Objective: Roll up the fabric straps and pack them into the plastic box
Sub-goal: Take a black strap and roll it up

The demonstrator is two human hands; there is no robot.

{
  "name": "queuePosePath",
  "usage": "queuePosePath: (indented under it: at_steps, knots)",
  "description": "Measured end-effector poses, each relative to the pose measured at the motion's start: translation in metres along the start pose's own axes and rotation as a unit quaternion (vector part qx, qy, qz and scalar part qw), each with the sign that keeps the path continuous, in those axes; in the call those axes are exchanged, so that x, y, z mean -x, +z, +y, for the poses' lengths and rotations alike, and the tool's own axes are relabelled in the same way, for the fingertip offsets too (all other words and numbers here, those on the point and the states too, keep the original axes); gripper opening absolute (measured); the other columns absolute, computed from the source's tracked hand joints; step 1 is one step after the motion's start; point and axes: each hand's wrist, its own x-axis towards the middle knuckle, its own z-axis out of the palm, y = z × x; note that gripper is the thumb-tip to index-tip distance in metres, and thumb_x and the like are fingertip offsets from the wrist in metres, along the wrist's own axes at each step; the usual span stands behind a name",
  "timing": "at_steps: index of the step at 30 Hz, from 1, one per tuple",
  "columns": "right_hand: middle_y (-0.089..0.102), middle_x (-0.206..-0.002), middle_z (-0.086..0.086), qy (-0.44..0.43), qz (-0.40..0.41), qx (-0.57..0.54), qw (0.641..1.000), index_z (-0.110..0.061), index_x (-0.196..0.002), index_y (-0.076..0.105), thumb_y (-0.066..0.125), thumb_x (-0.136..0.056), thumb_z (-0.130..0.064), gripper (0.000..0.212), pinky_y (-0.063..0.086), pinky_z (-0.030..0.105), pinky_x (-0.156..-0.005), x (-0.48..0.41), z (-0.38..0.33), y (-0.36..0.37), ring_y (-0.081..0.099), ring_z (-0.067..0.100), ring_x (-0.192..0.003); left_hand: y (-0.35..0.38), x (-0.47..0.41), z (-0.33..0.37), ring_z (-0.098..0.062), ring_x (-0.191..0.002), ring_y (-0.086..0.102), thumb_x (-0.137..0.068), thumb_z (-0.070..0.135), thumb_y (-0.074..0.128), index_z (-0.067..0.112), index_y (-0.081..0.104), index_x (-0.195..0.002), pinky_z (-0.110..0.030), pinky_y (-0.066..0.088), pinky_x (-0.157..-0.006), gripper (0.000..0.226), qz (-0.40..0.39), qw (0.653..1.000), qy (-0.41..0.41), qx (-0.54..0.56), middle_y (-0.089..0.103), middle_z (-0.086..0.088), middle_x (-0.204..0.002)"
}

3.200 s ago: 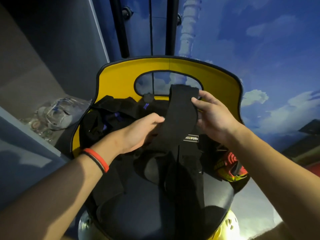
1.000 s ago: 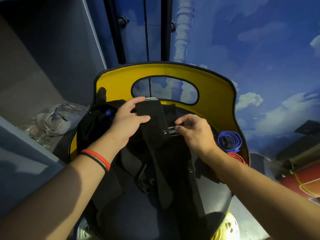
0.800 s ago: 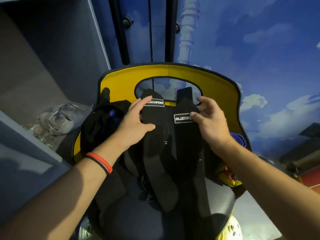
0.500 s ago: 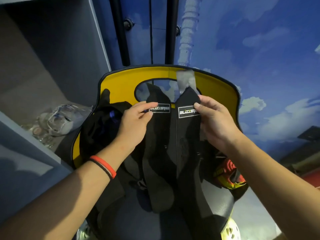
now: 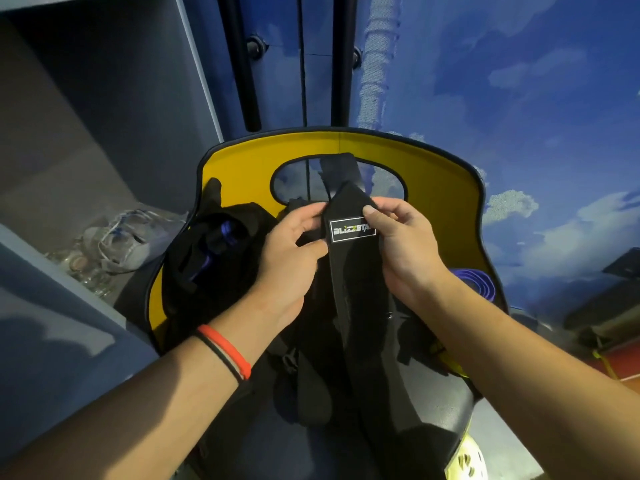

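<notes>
I hold a wide black fabric strap [image 5: 356, 292] with a white-framed logo patch near its top, above a yellow-backed chair [image 5: 436, 174]. My left hand [image 5: 291, 258] pinches the strap's upper left edge between thumb and fingers. My right hand [image 5: 398, 244] pinches the upper right edge, thumb on the patch. The strap hangs down over the black seat [image 5: 440, 417]. More black straps [image 5: 214, 258] lie piled on the seat's left side. No plastic box is in view.
A rolled purple band [image 5: 474, 282] sits at the chair's right edge, with something yellow [image 5: 450, 365] below it. A clear plastic bag with cords [image 5: 117, 240] lies on the grey shelf at left. A blue sky-painted wall and two dark vertical bars stand behind.
The two strap ends that were side by side are now brought together, one over the other, and my hands have closed in toward each other on the single logo patch.
</notes>
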Motion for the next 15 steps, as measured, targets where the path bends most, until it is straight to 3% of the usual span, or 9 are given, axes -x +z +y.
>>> queuePosePath:
  at_steps: [5,8,10,13,15]
  knots:
    - [0.067,-0.119,0.024,-0.001,0.018,0.011,1.0,-0.002,-0.113,0.063,0.063,-0.098,-0.006,0.016,0.055,0.054,-0.095,0.0001,0.0056,0.0029,0.068,0.033,-0.099,0.0021,0.0064,0.0006,-0.024,-0.114,0.069,-0.094,-0.012,0.052,0.025,0.063,-0.127,-0.049,0.055,-0.098,0.051,-0.024,0.999,-0.022,0.043,0.073,0.002,-0.117]
    - [0.066,-0.109,0.02,-0.001,0.038,0.01,0.999,-0.011,-0.102,0.061,0.061,-0.098,-0.002,0.009,0.055,0.05,-0.093,-0.0015,0.009,0.0062,0.065,0.029,-0.096,0.0058,0.01,0.0024,-0.024,-0.113,0.07,-0.099,0.001,0.051,0.023,0.063,-0.129,-0.045,0.054,-0.095,0.039,-0.038,0.994,-0.054,0.085,0.073,0.001,-0.119]
    - [0.065,-0.103,0.013,-0.007,0.048,0.008,0.999,-0.012,-0.1,0.06,0.059,-0.098,0.0,0.013,0.056,0.046,-0.089,-0.0026,0.0087,0.007,0.065,0.029,-0.095,0.0064,0.0092,0.0031,-0.016,-0.111,0.07,-0.097,0.009,0.061,0.027,0.061,-0.131,-0.041,0.055,-0.095,0.039,-0.034,0.999,-0.015,0.004,0.072,0.007,-0.12]
    - [0.066,-0.105,0.015,-0.024,0.051,0.024,0.998,-0.012,-0.103,0.061,0.062,-0.097,0.0,0.013,0.055,0.048,-0.095,-0.0045,0.0094,0.0052,0.067,0.032,-0.099,0.0032,0.0038,0.0046,-0.007,-0.092,0.073,-0.093,0.002,0.068,0.029,0.059,-0.131,-0.019,0.051,-0.071,0.047,-0.02,0.988,0.072,-0.134,0.069,0.01,-0.115]
    - [0.066,-0.115,0.016,-0.044,0.041,0.063,0.996,-0.018,-0.108,0.062,0.067,-0.095,-0.007,0.017,0.053,0.052,-0.101,-0.0046,0.0079,0.0044,0.067,0.032,-0.108,0.0001,0.0006,0.0071,-0.006,-0.086,0.074,-0.092,-0.002,0.067,0.028,0.056,-0.125,-0.015,0.049,-0.064,0.046,-0.014,0.985,0.094,-0.144,0.068,0.009,-0.112]
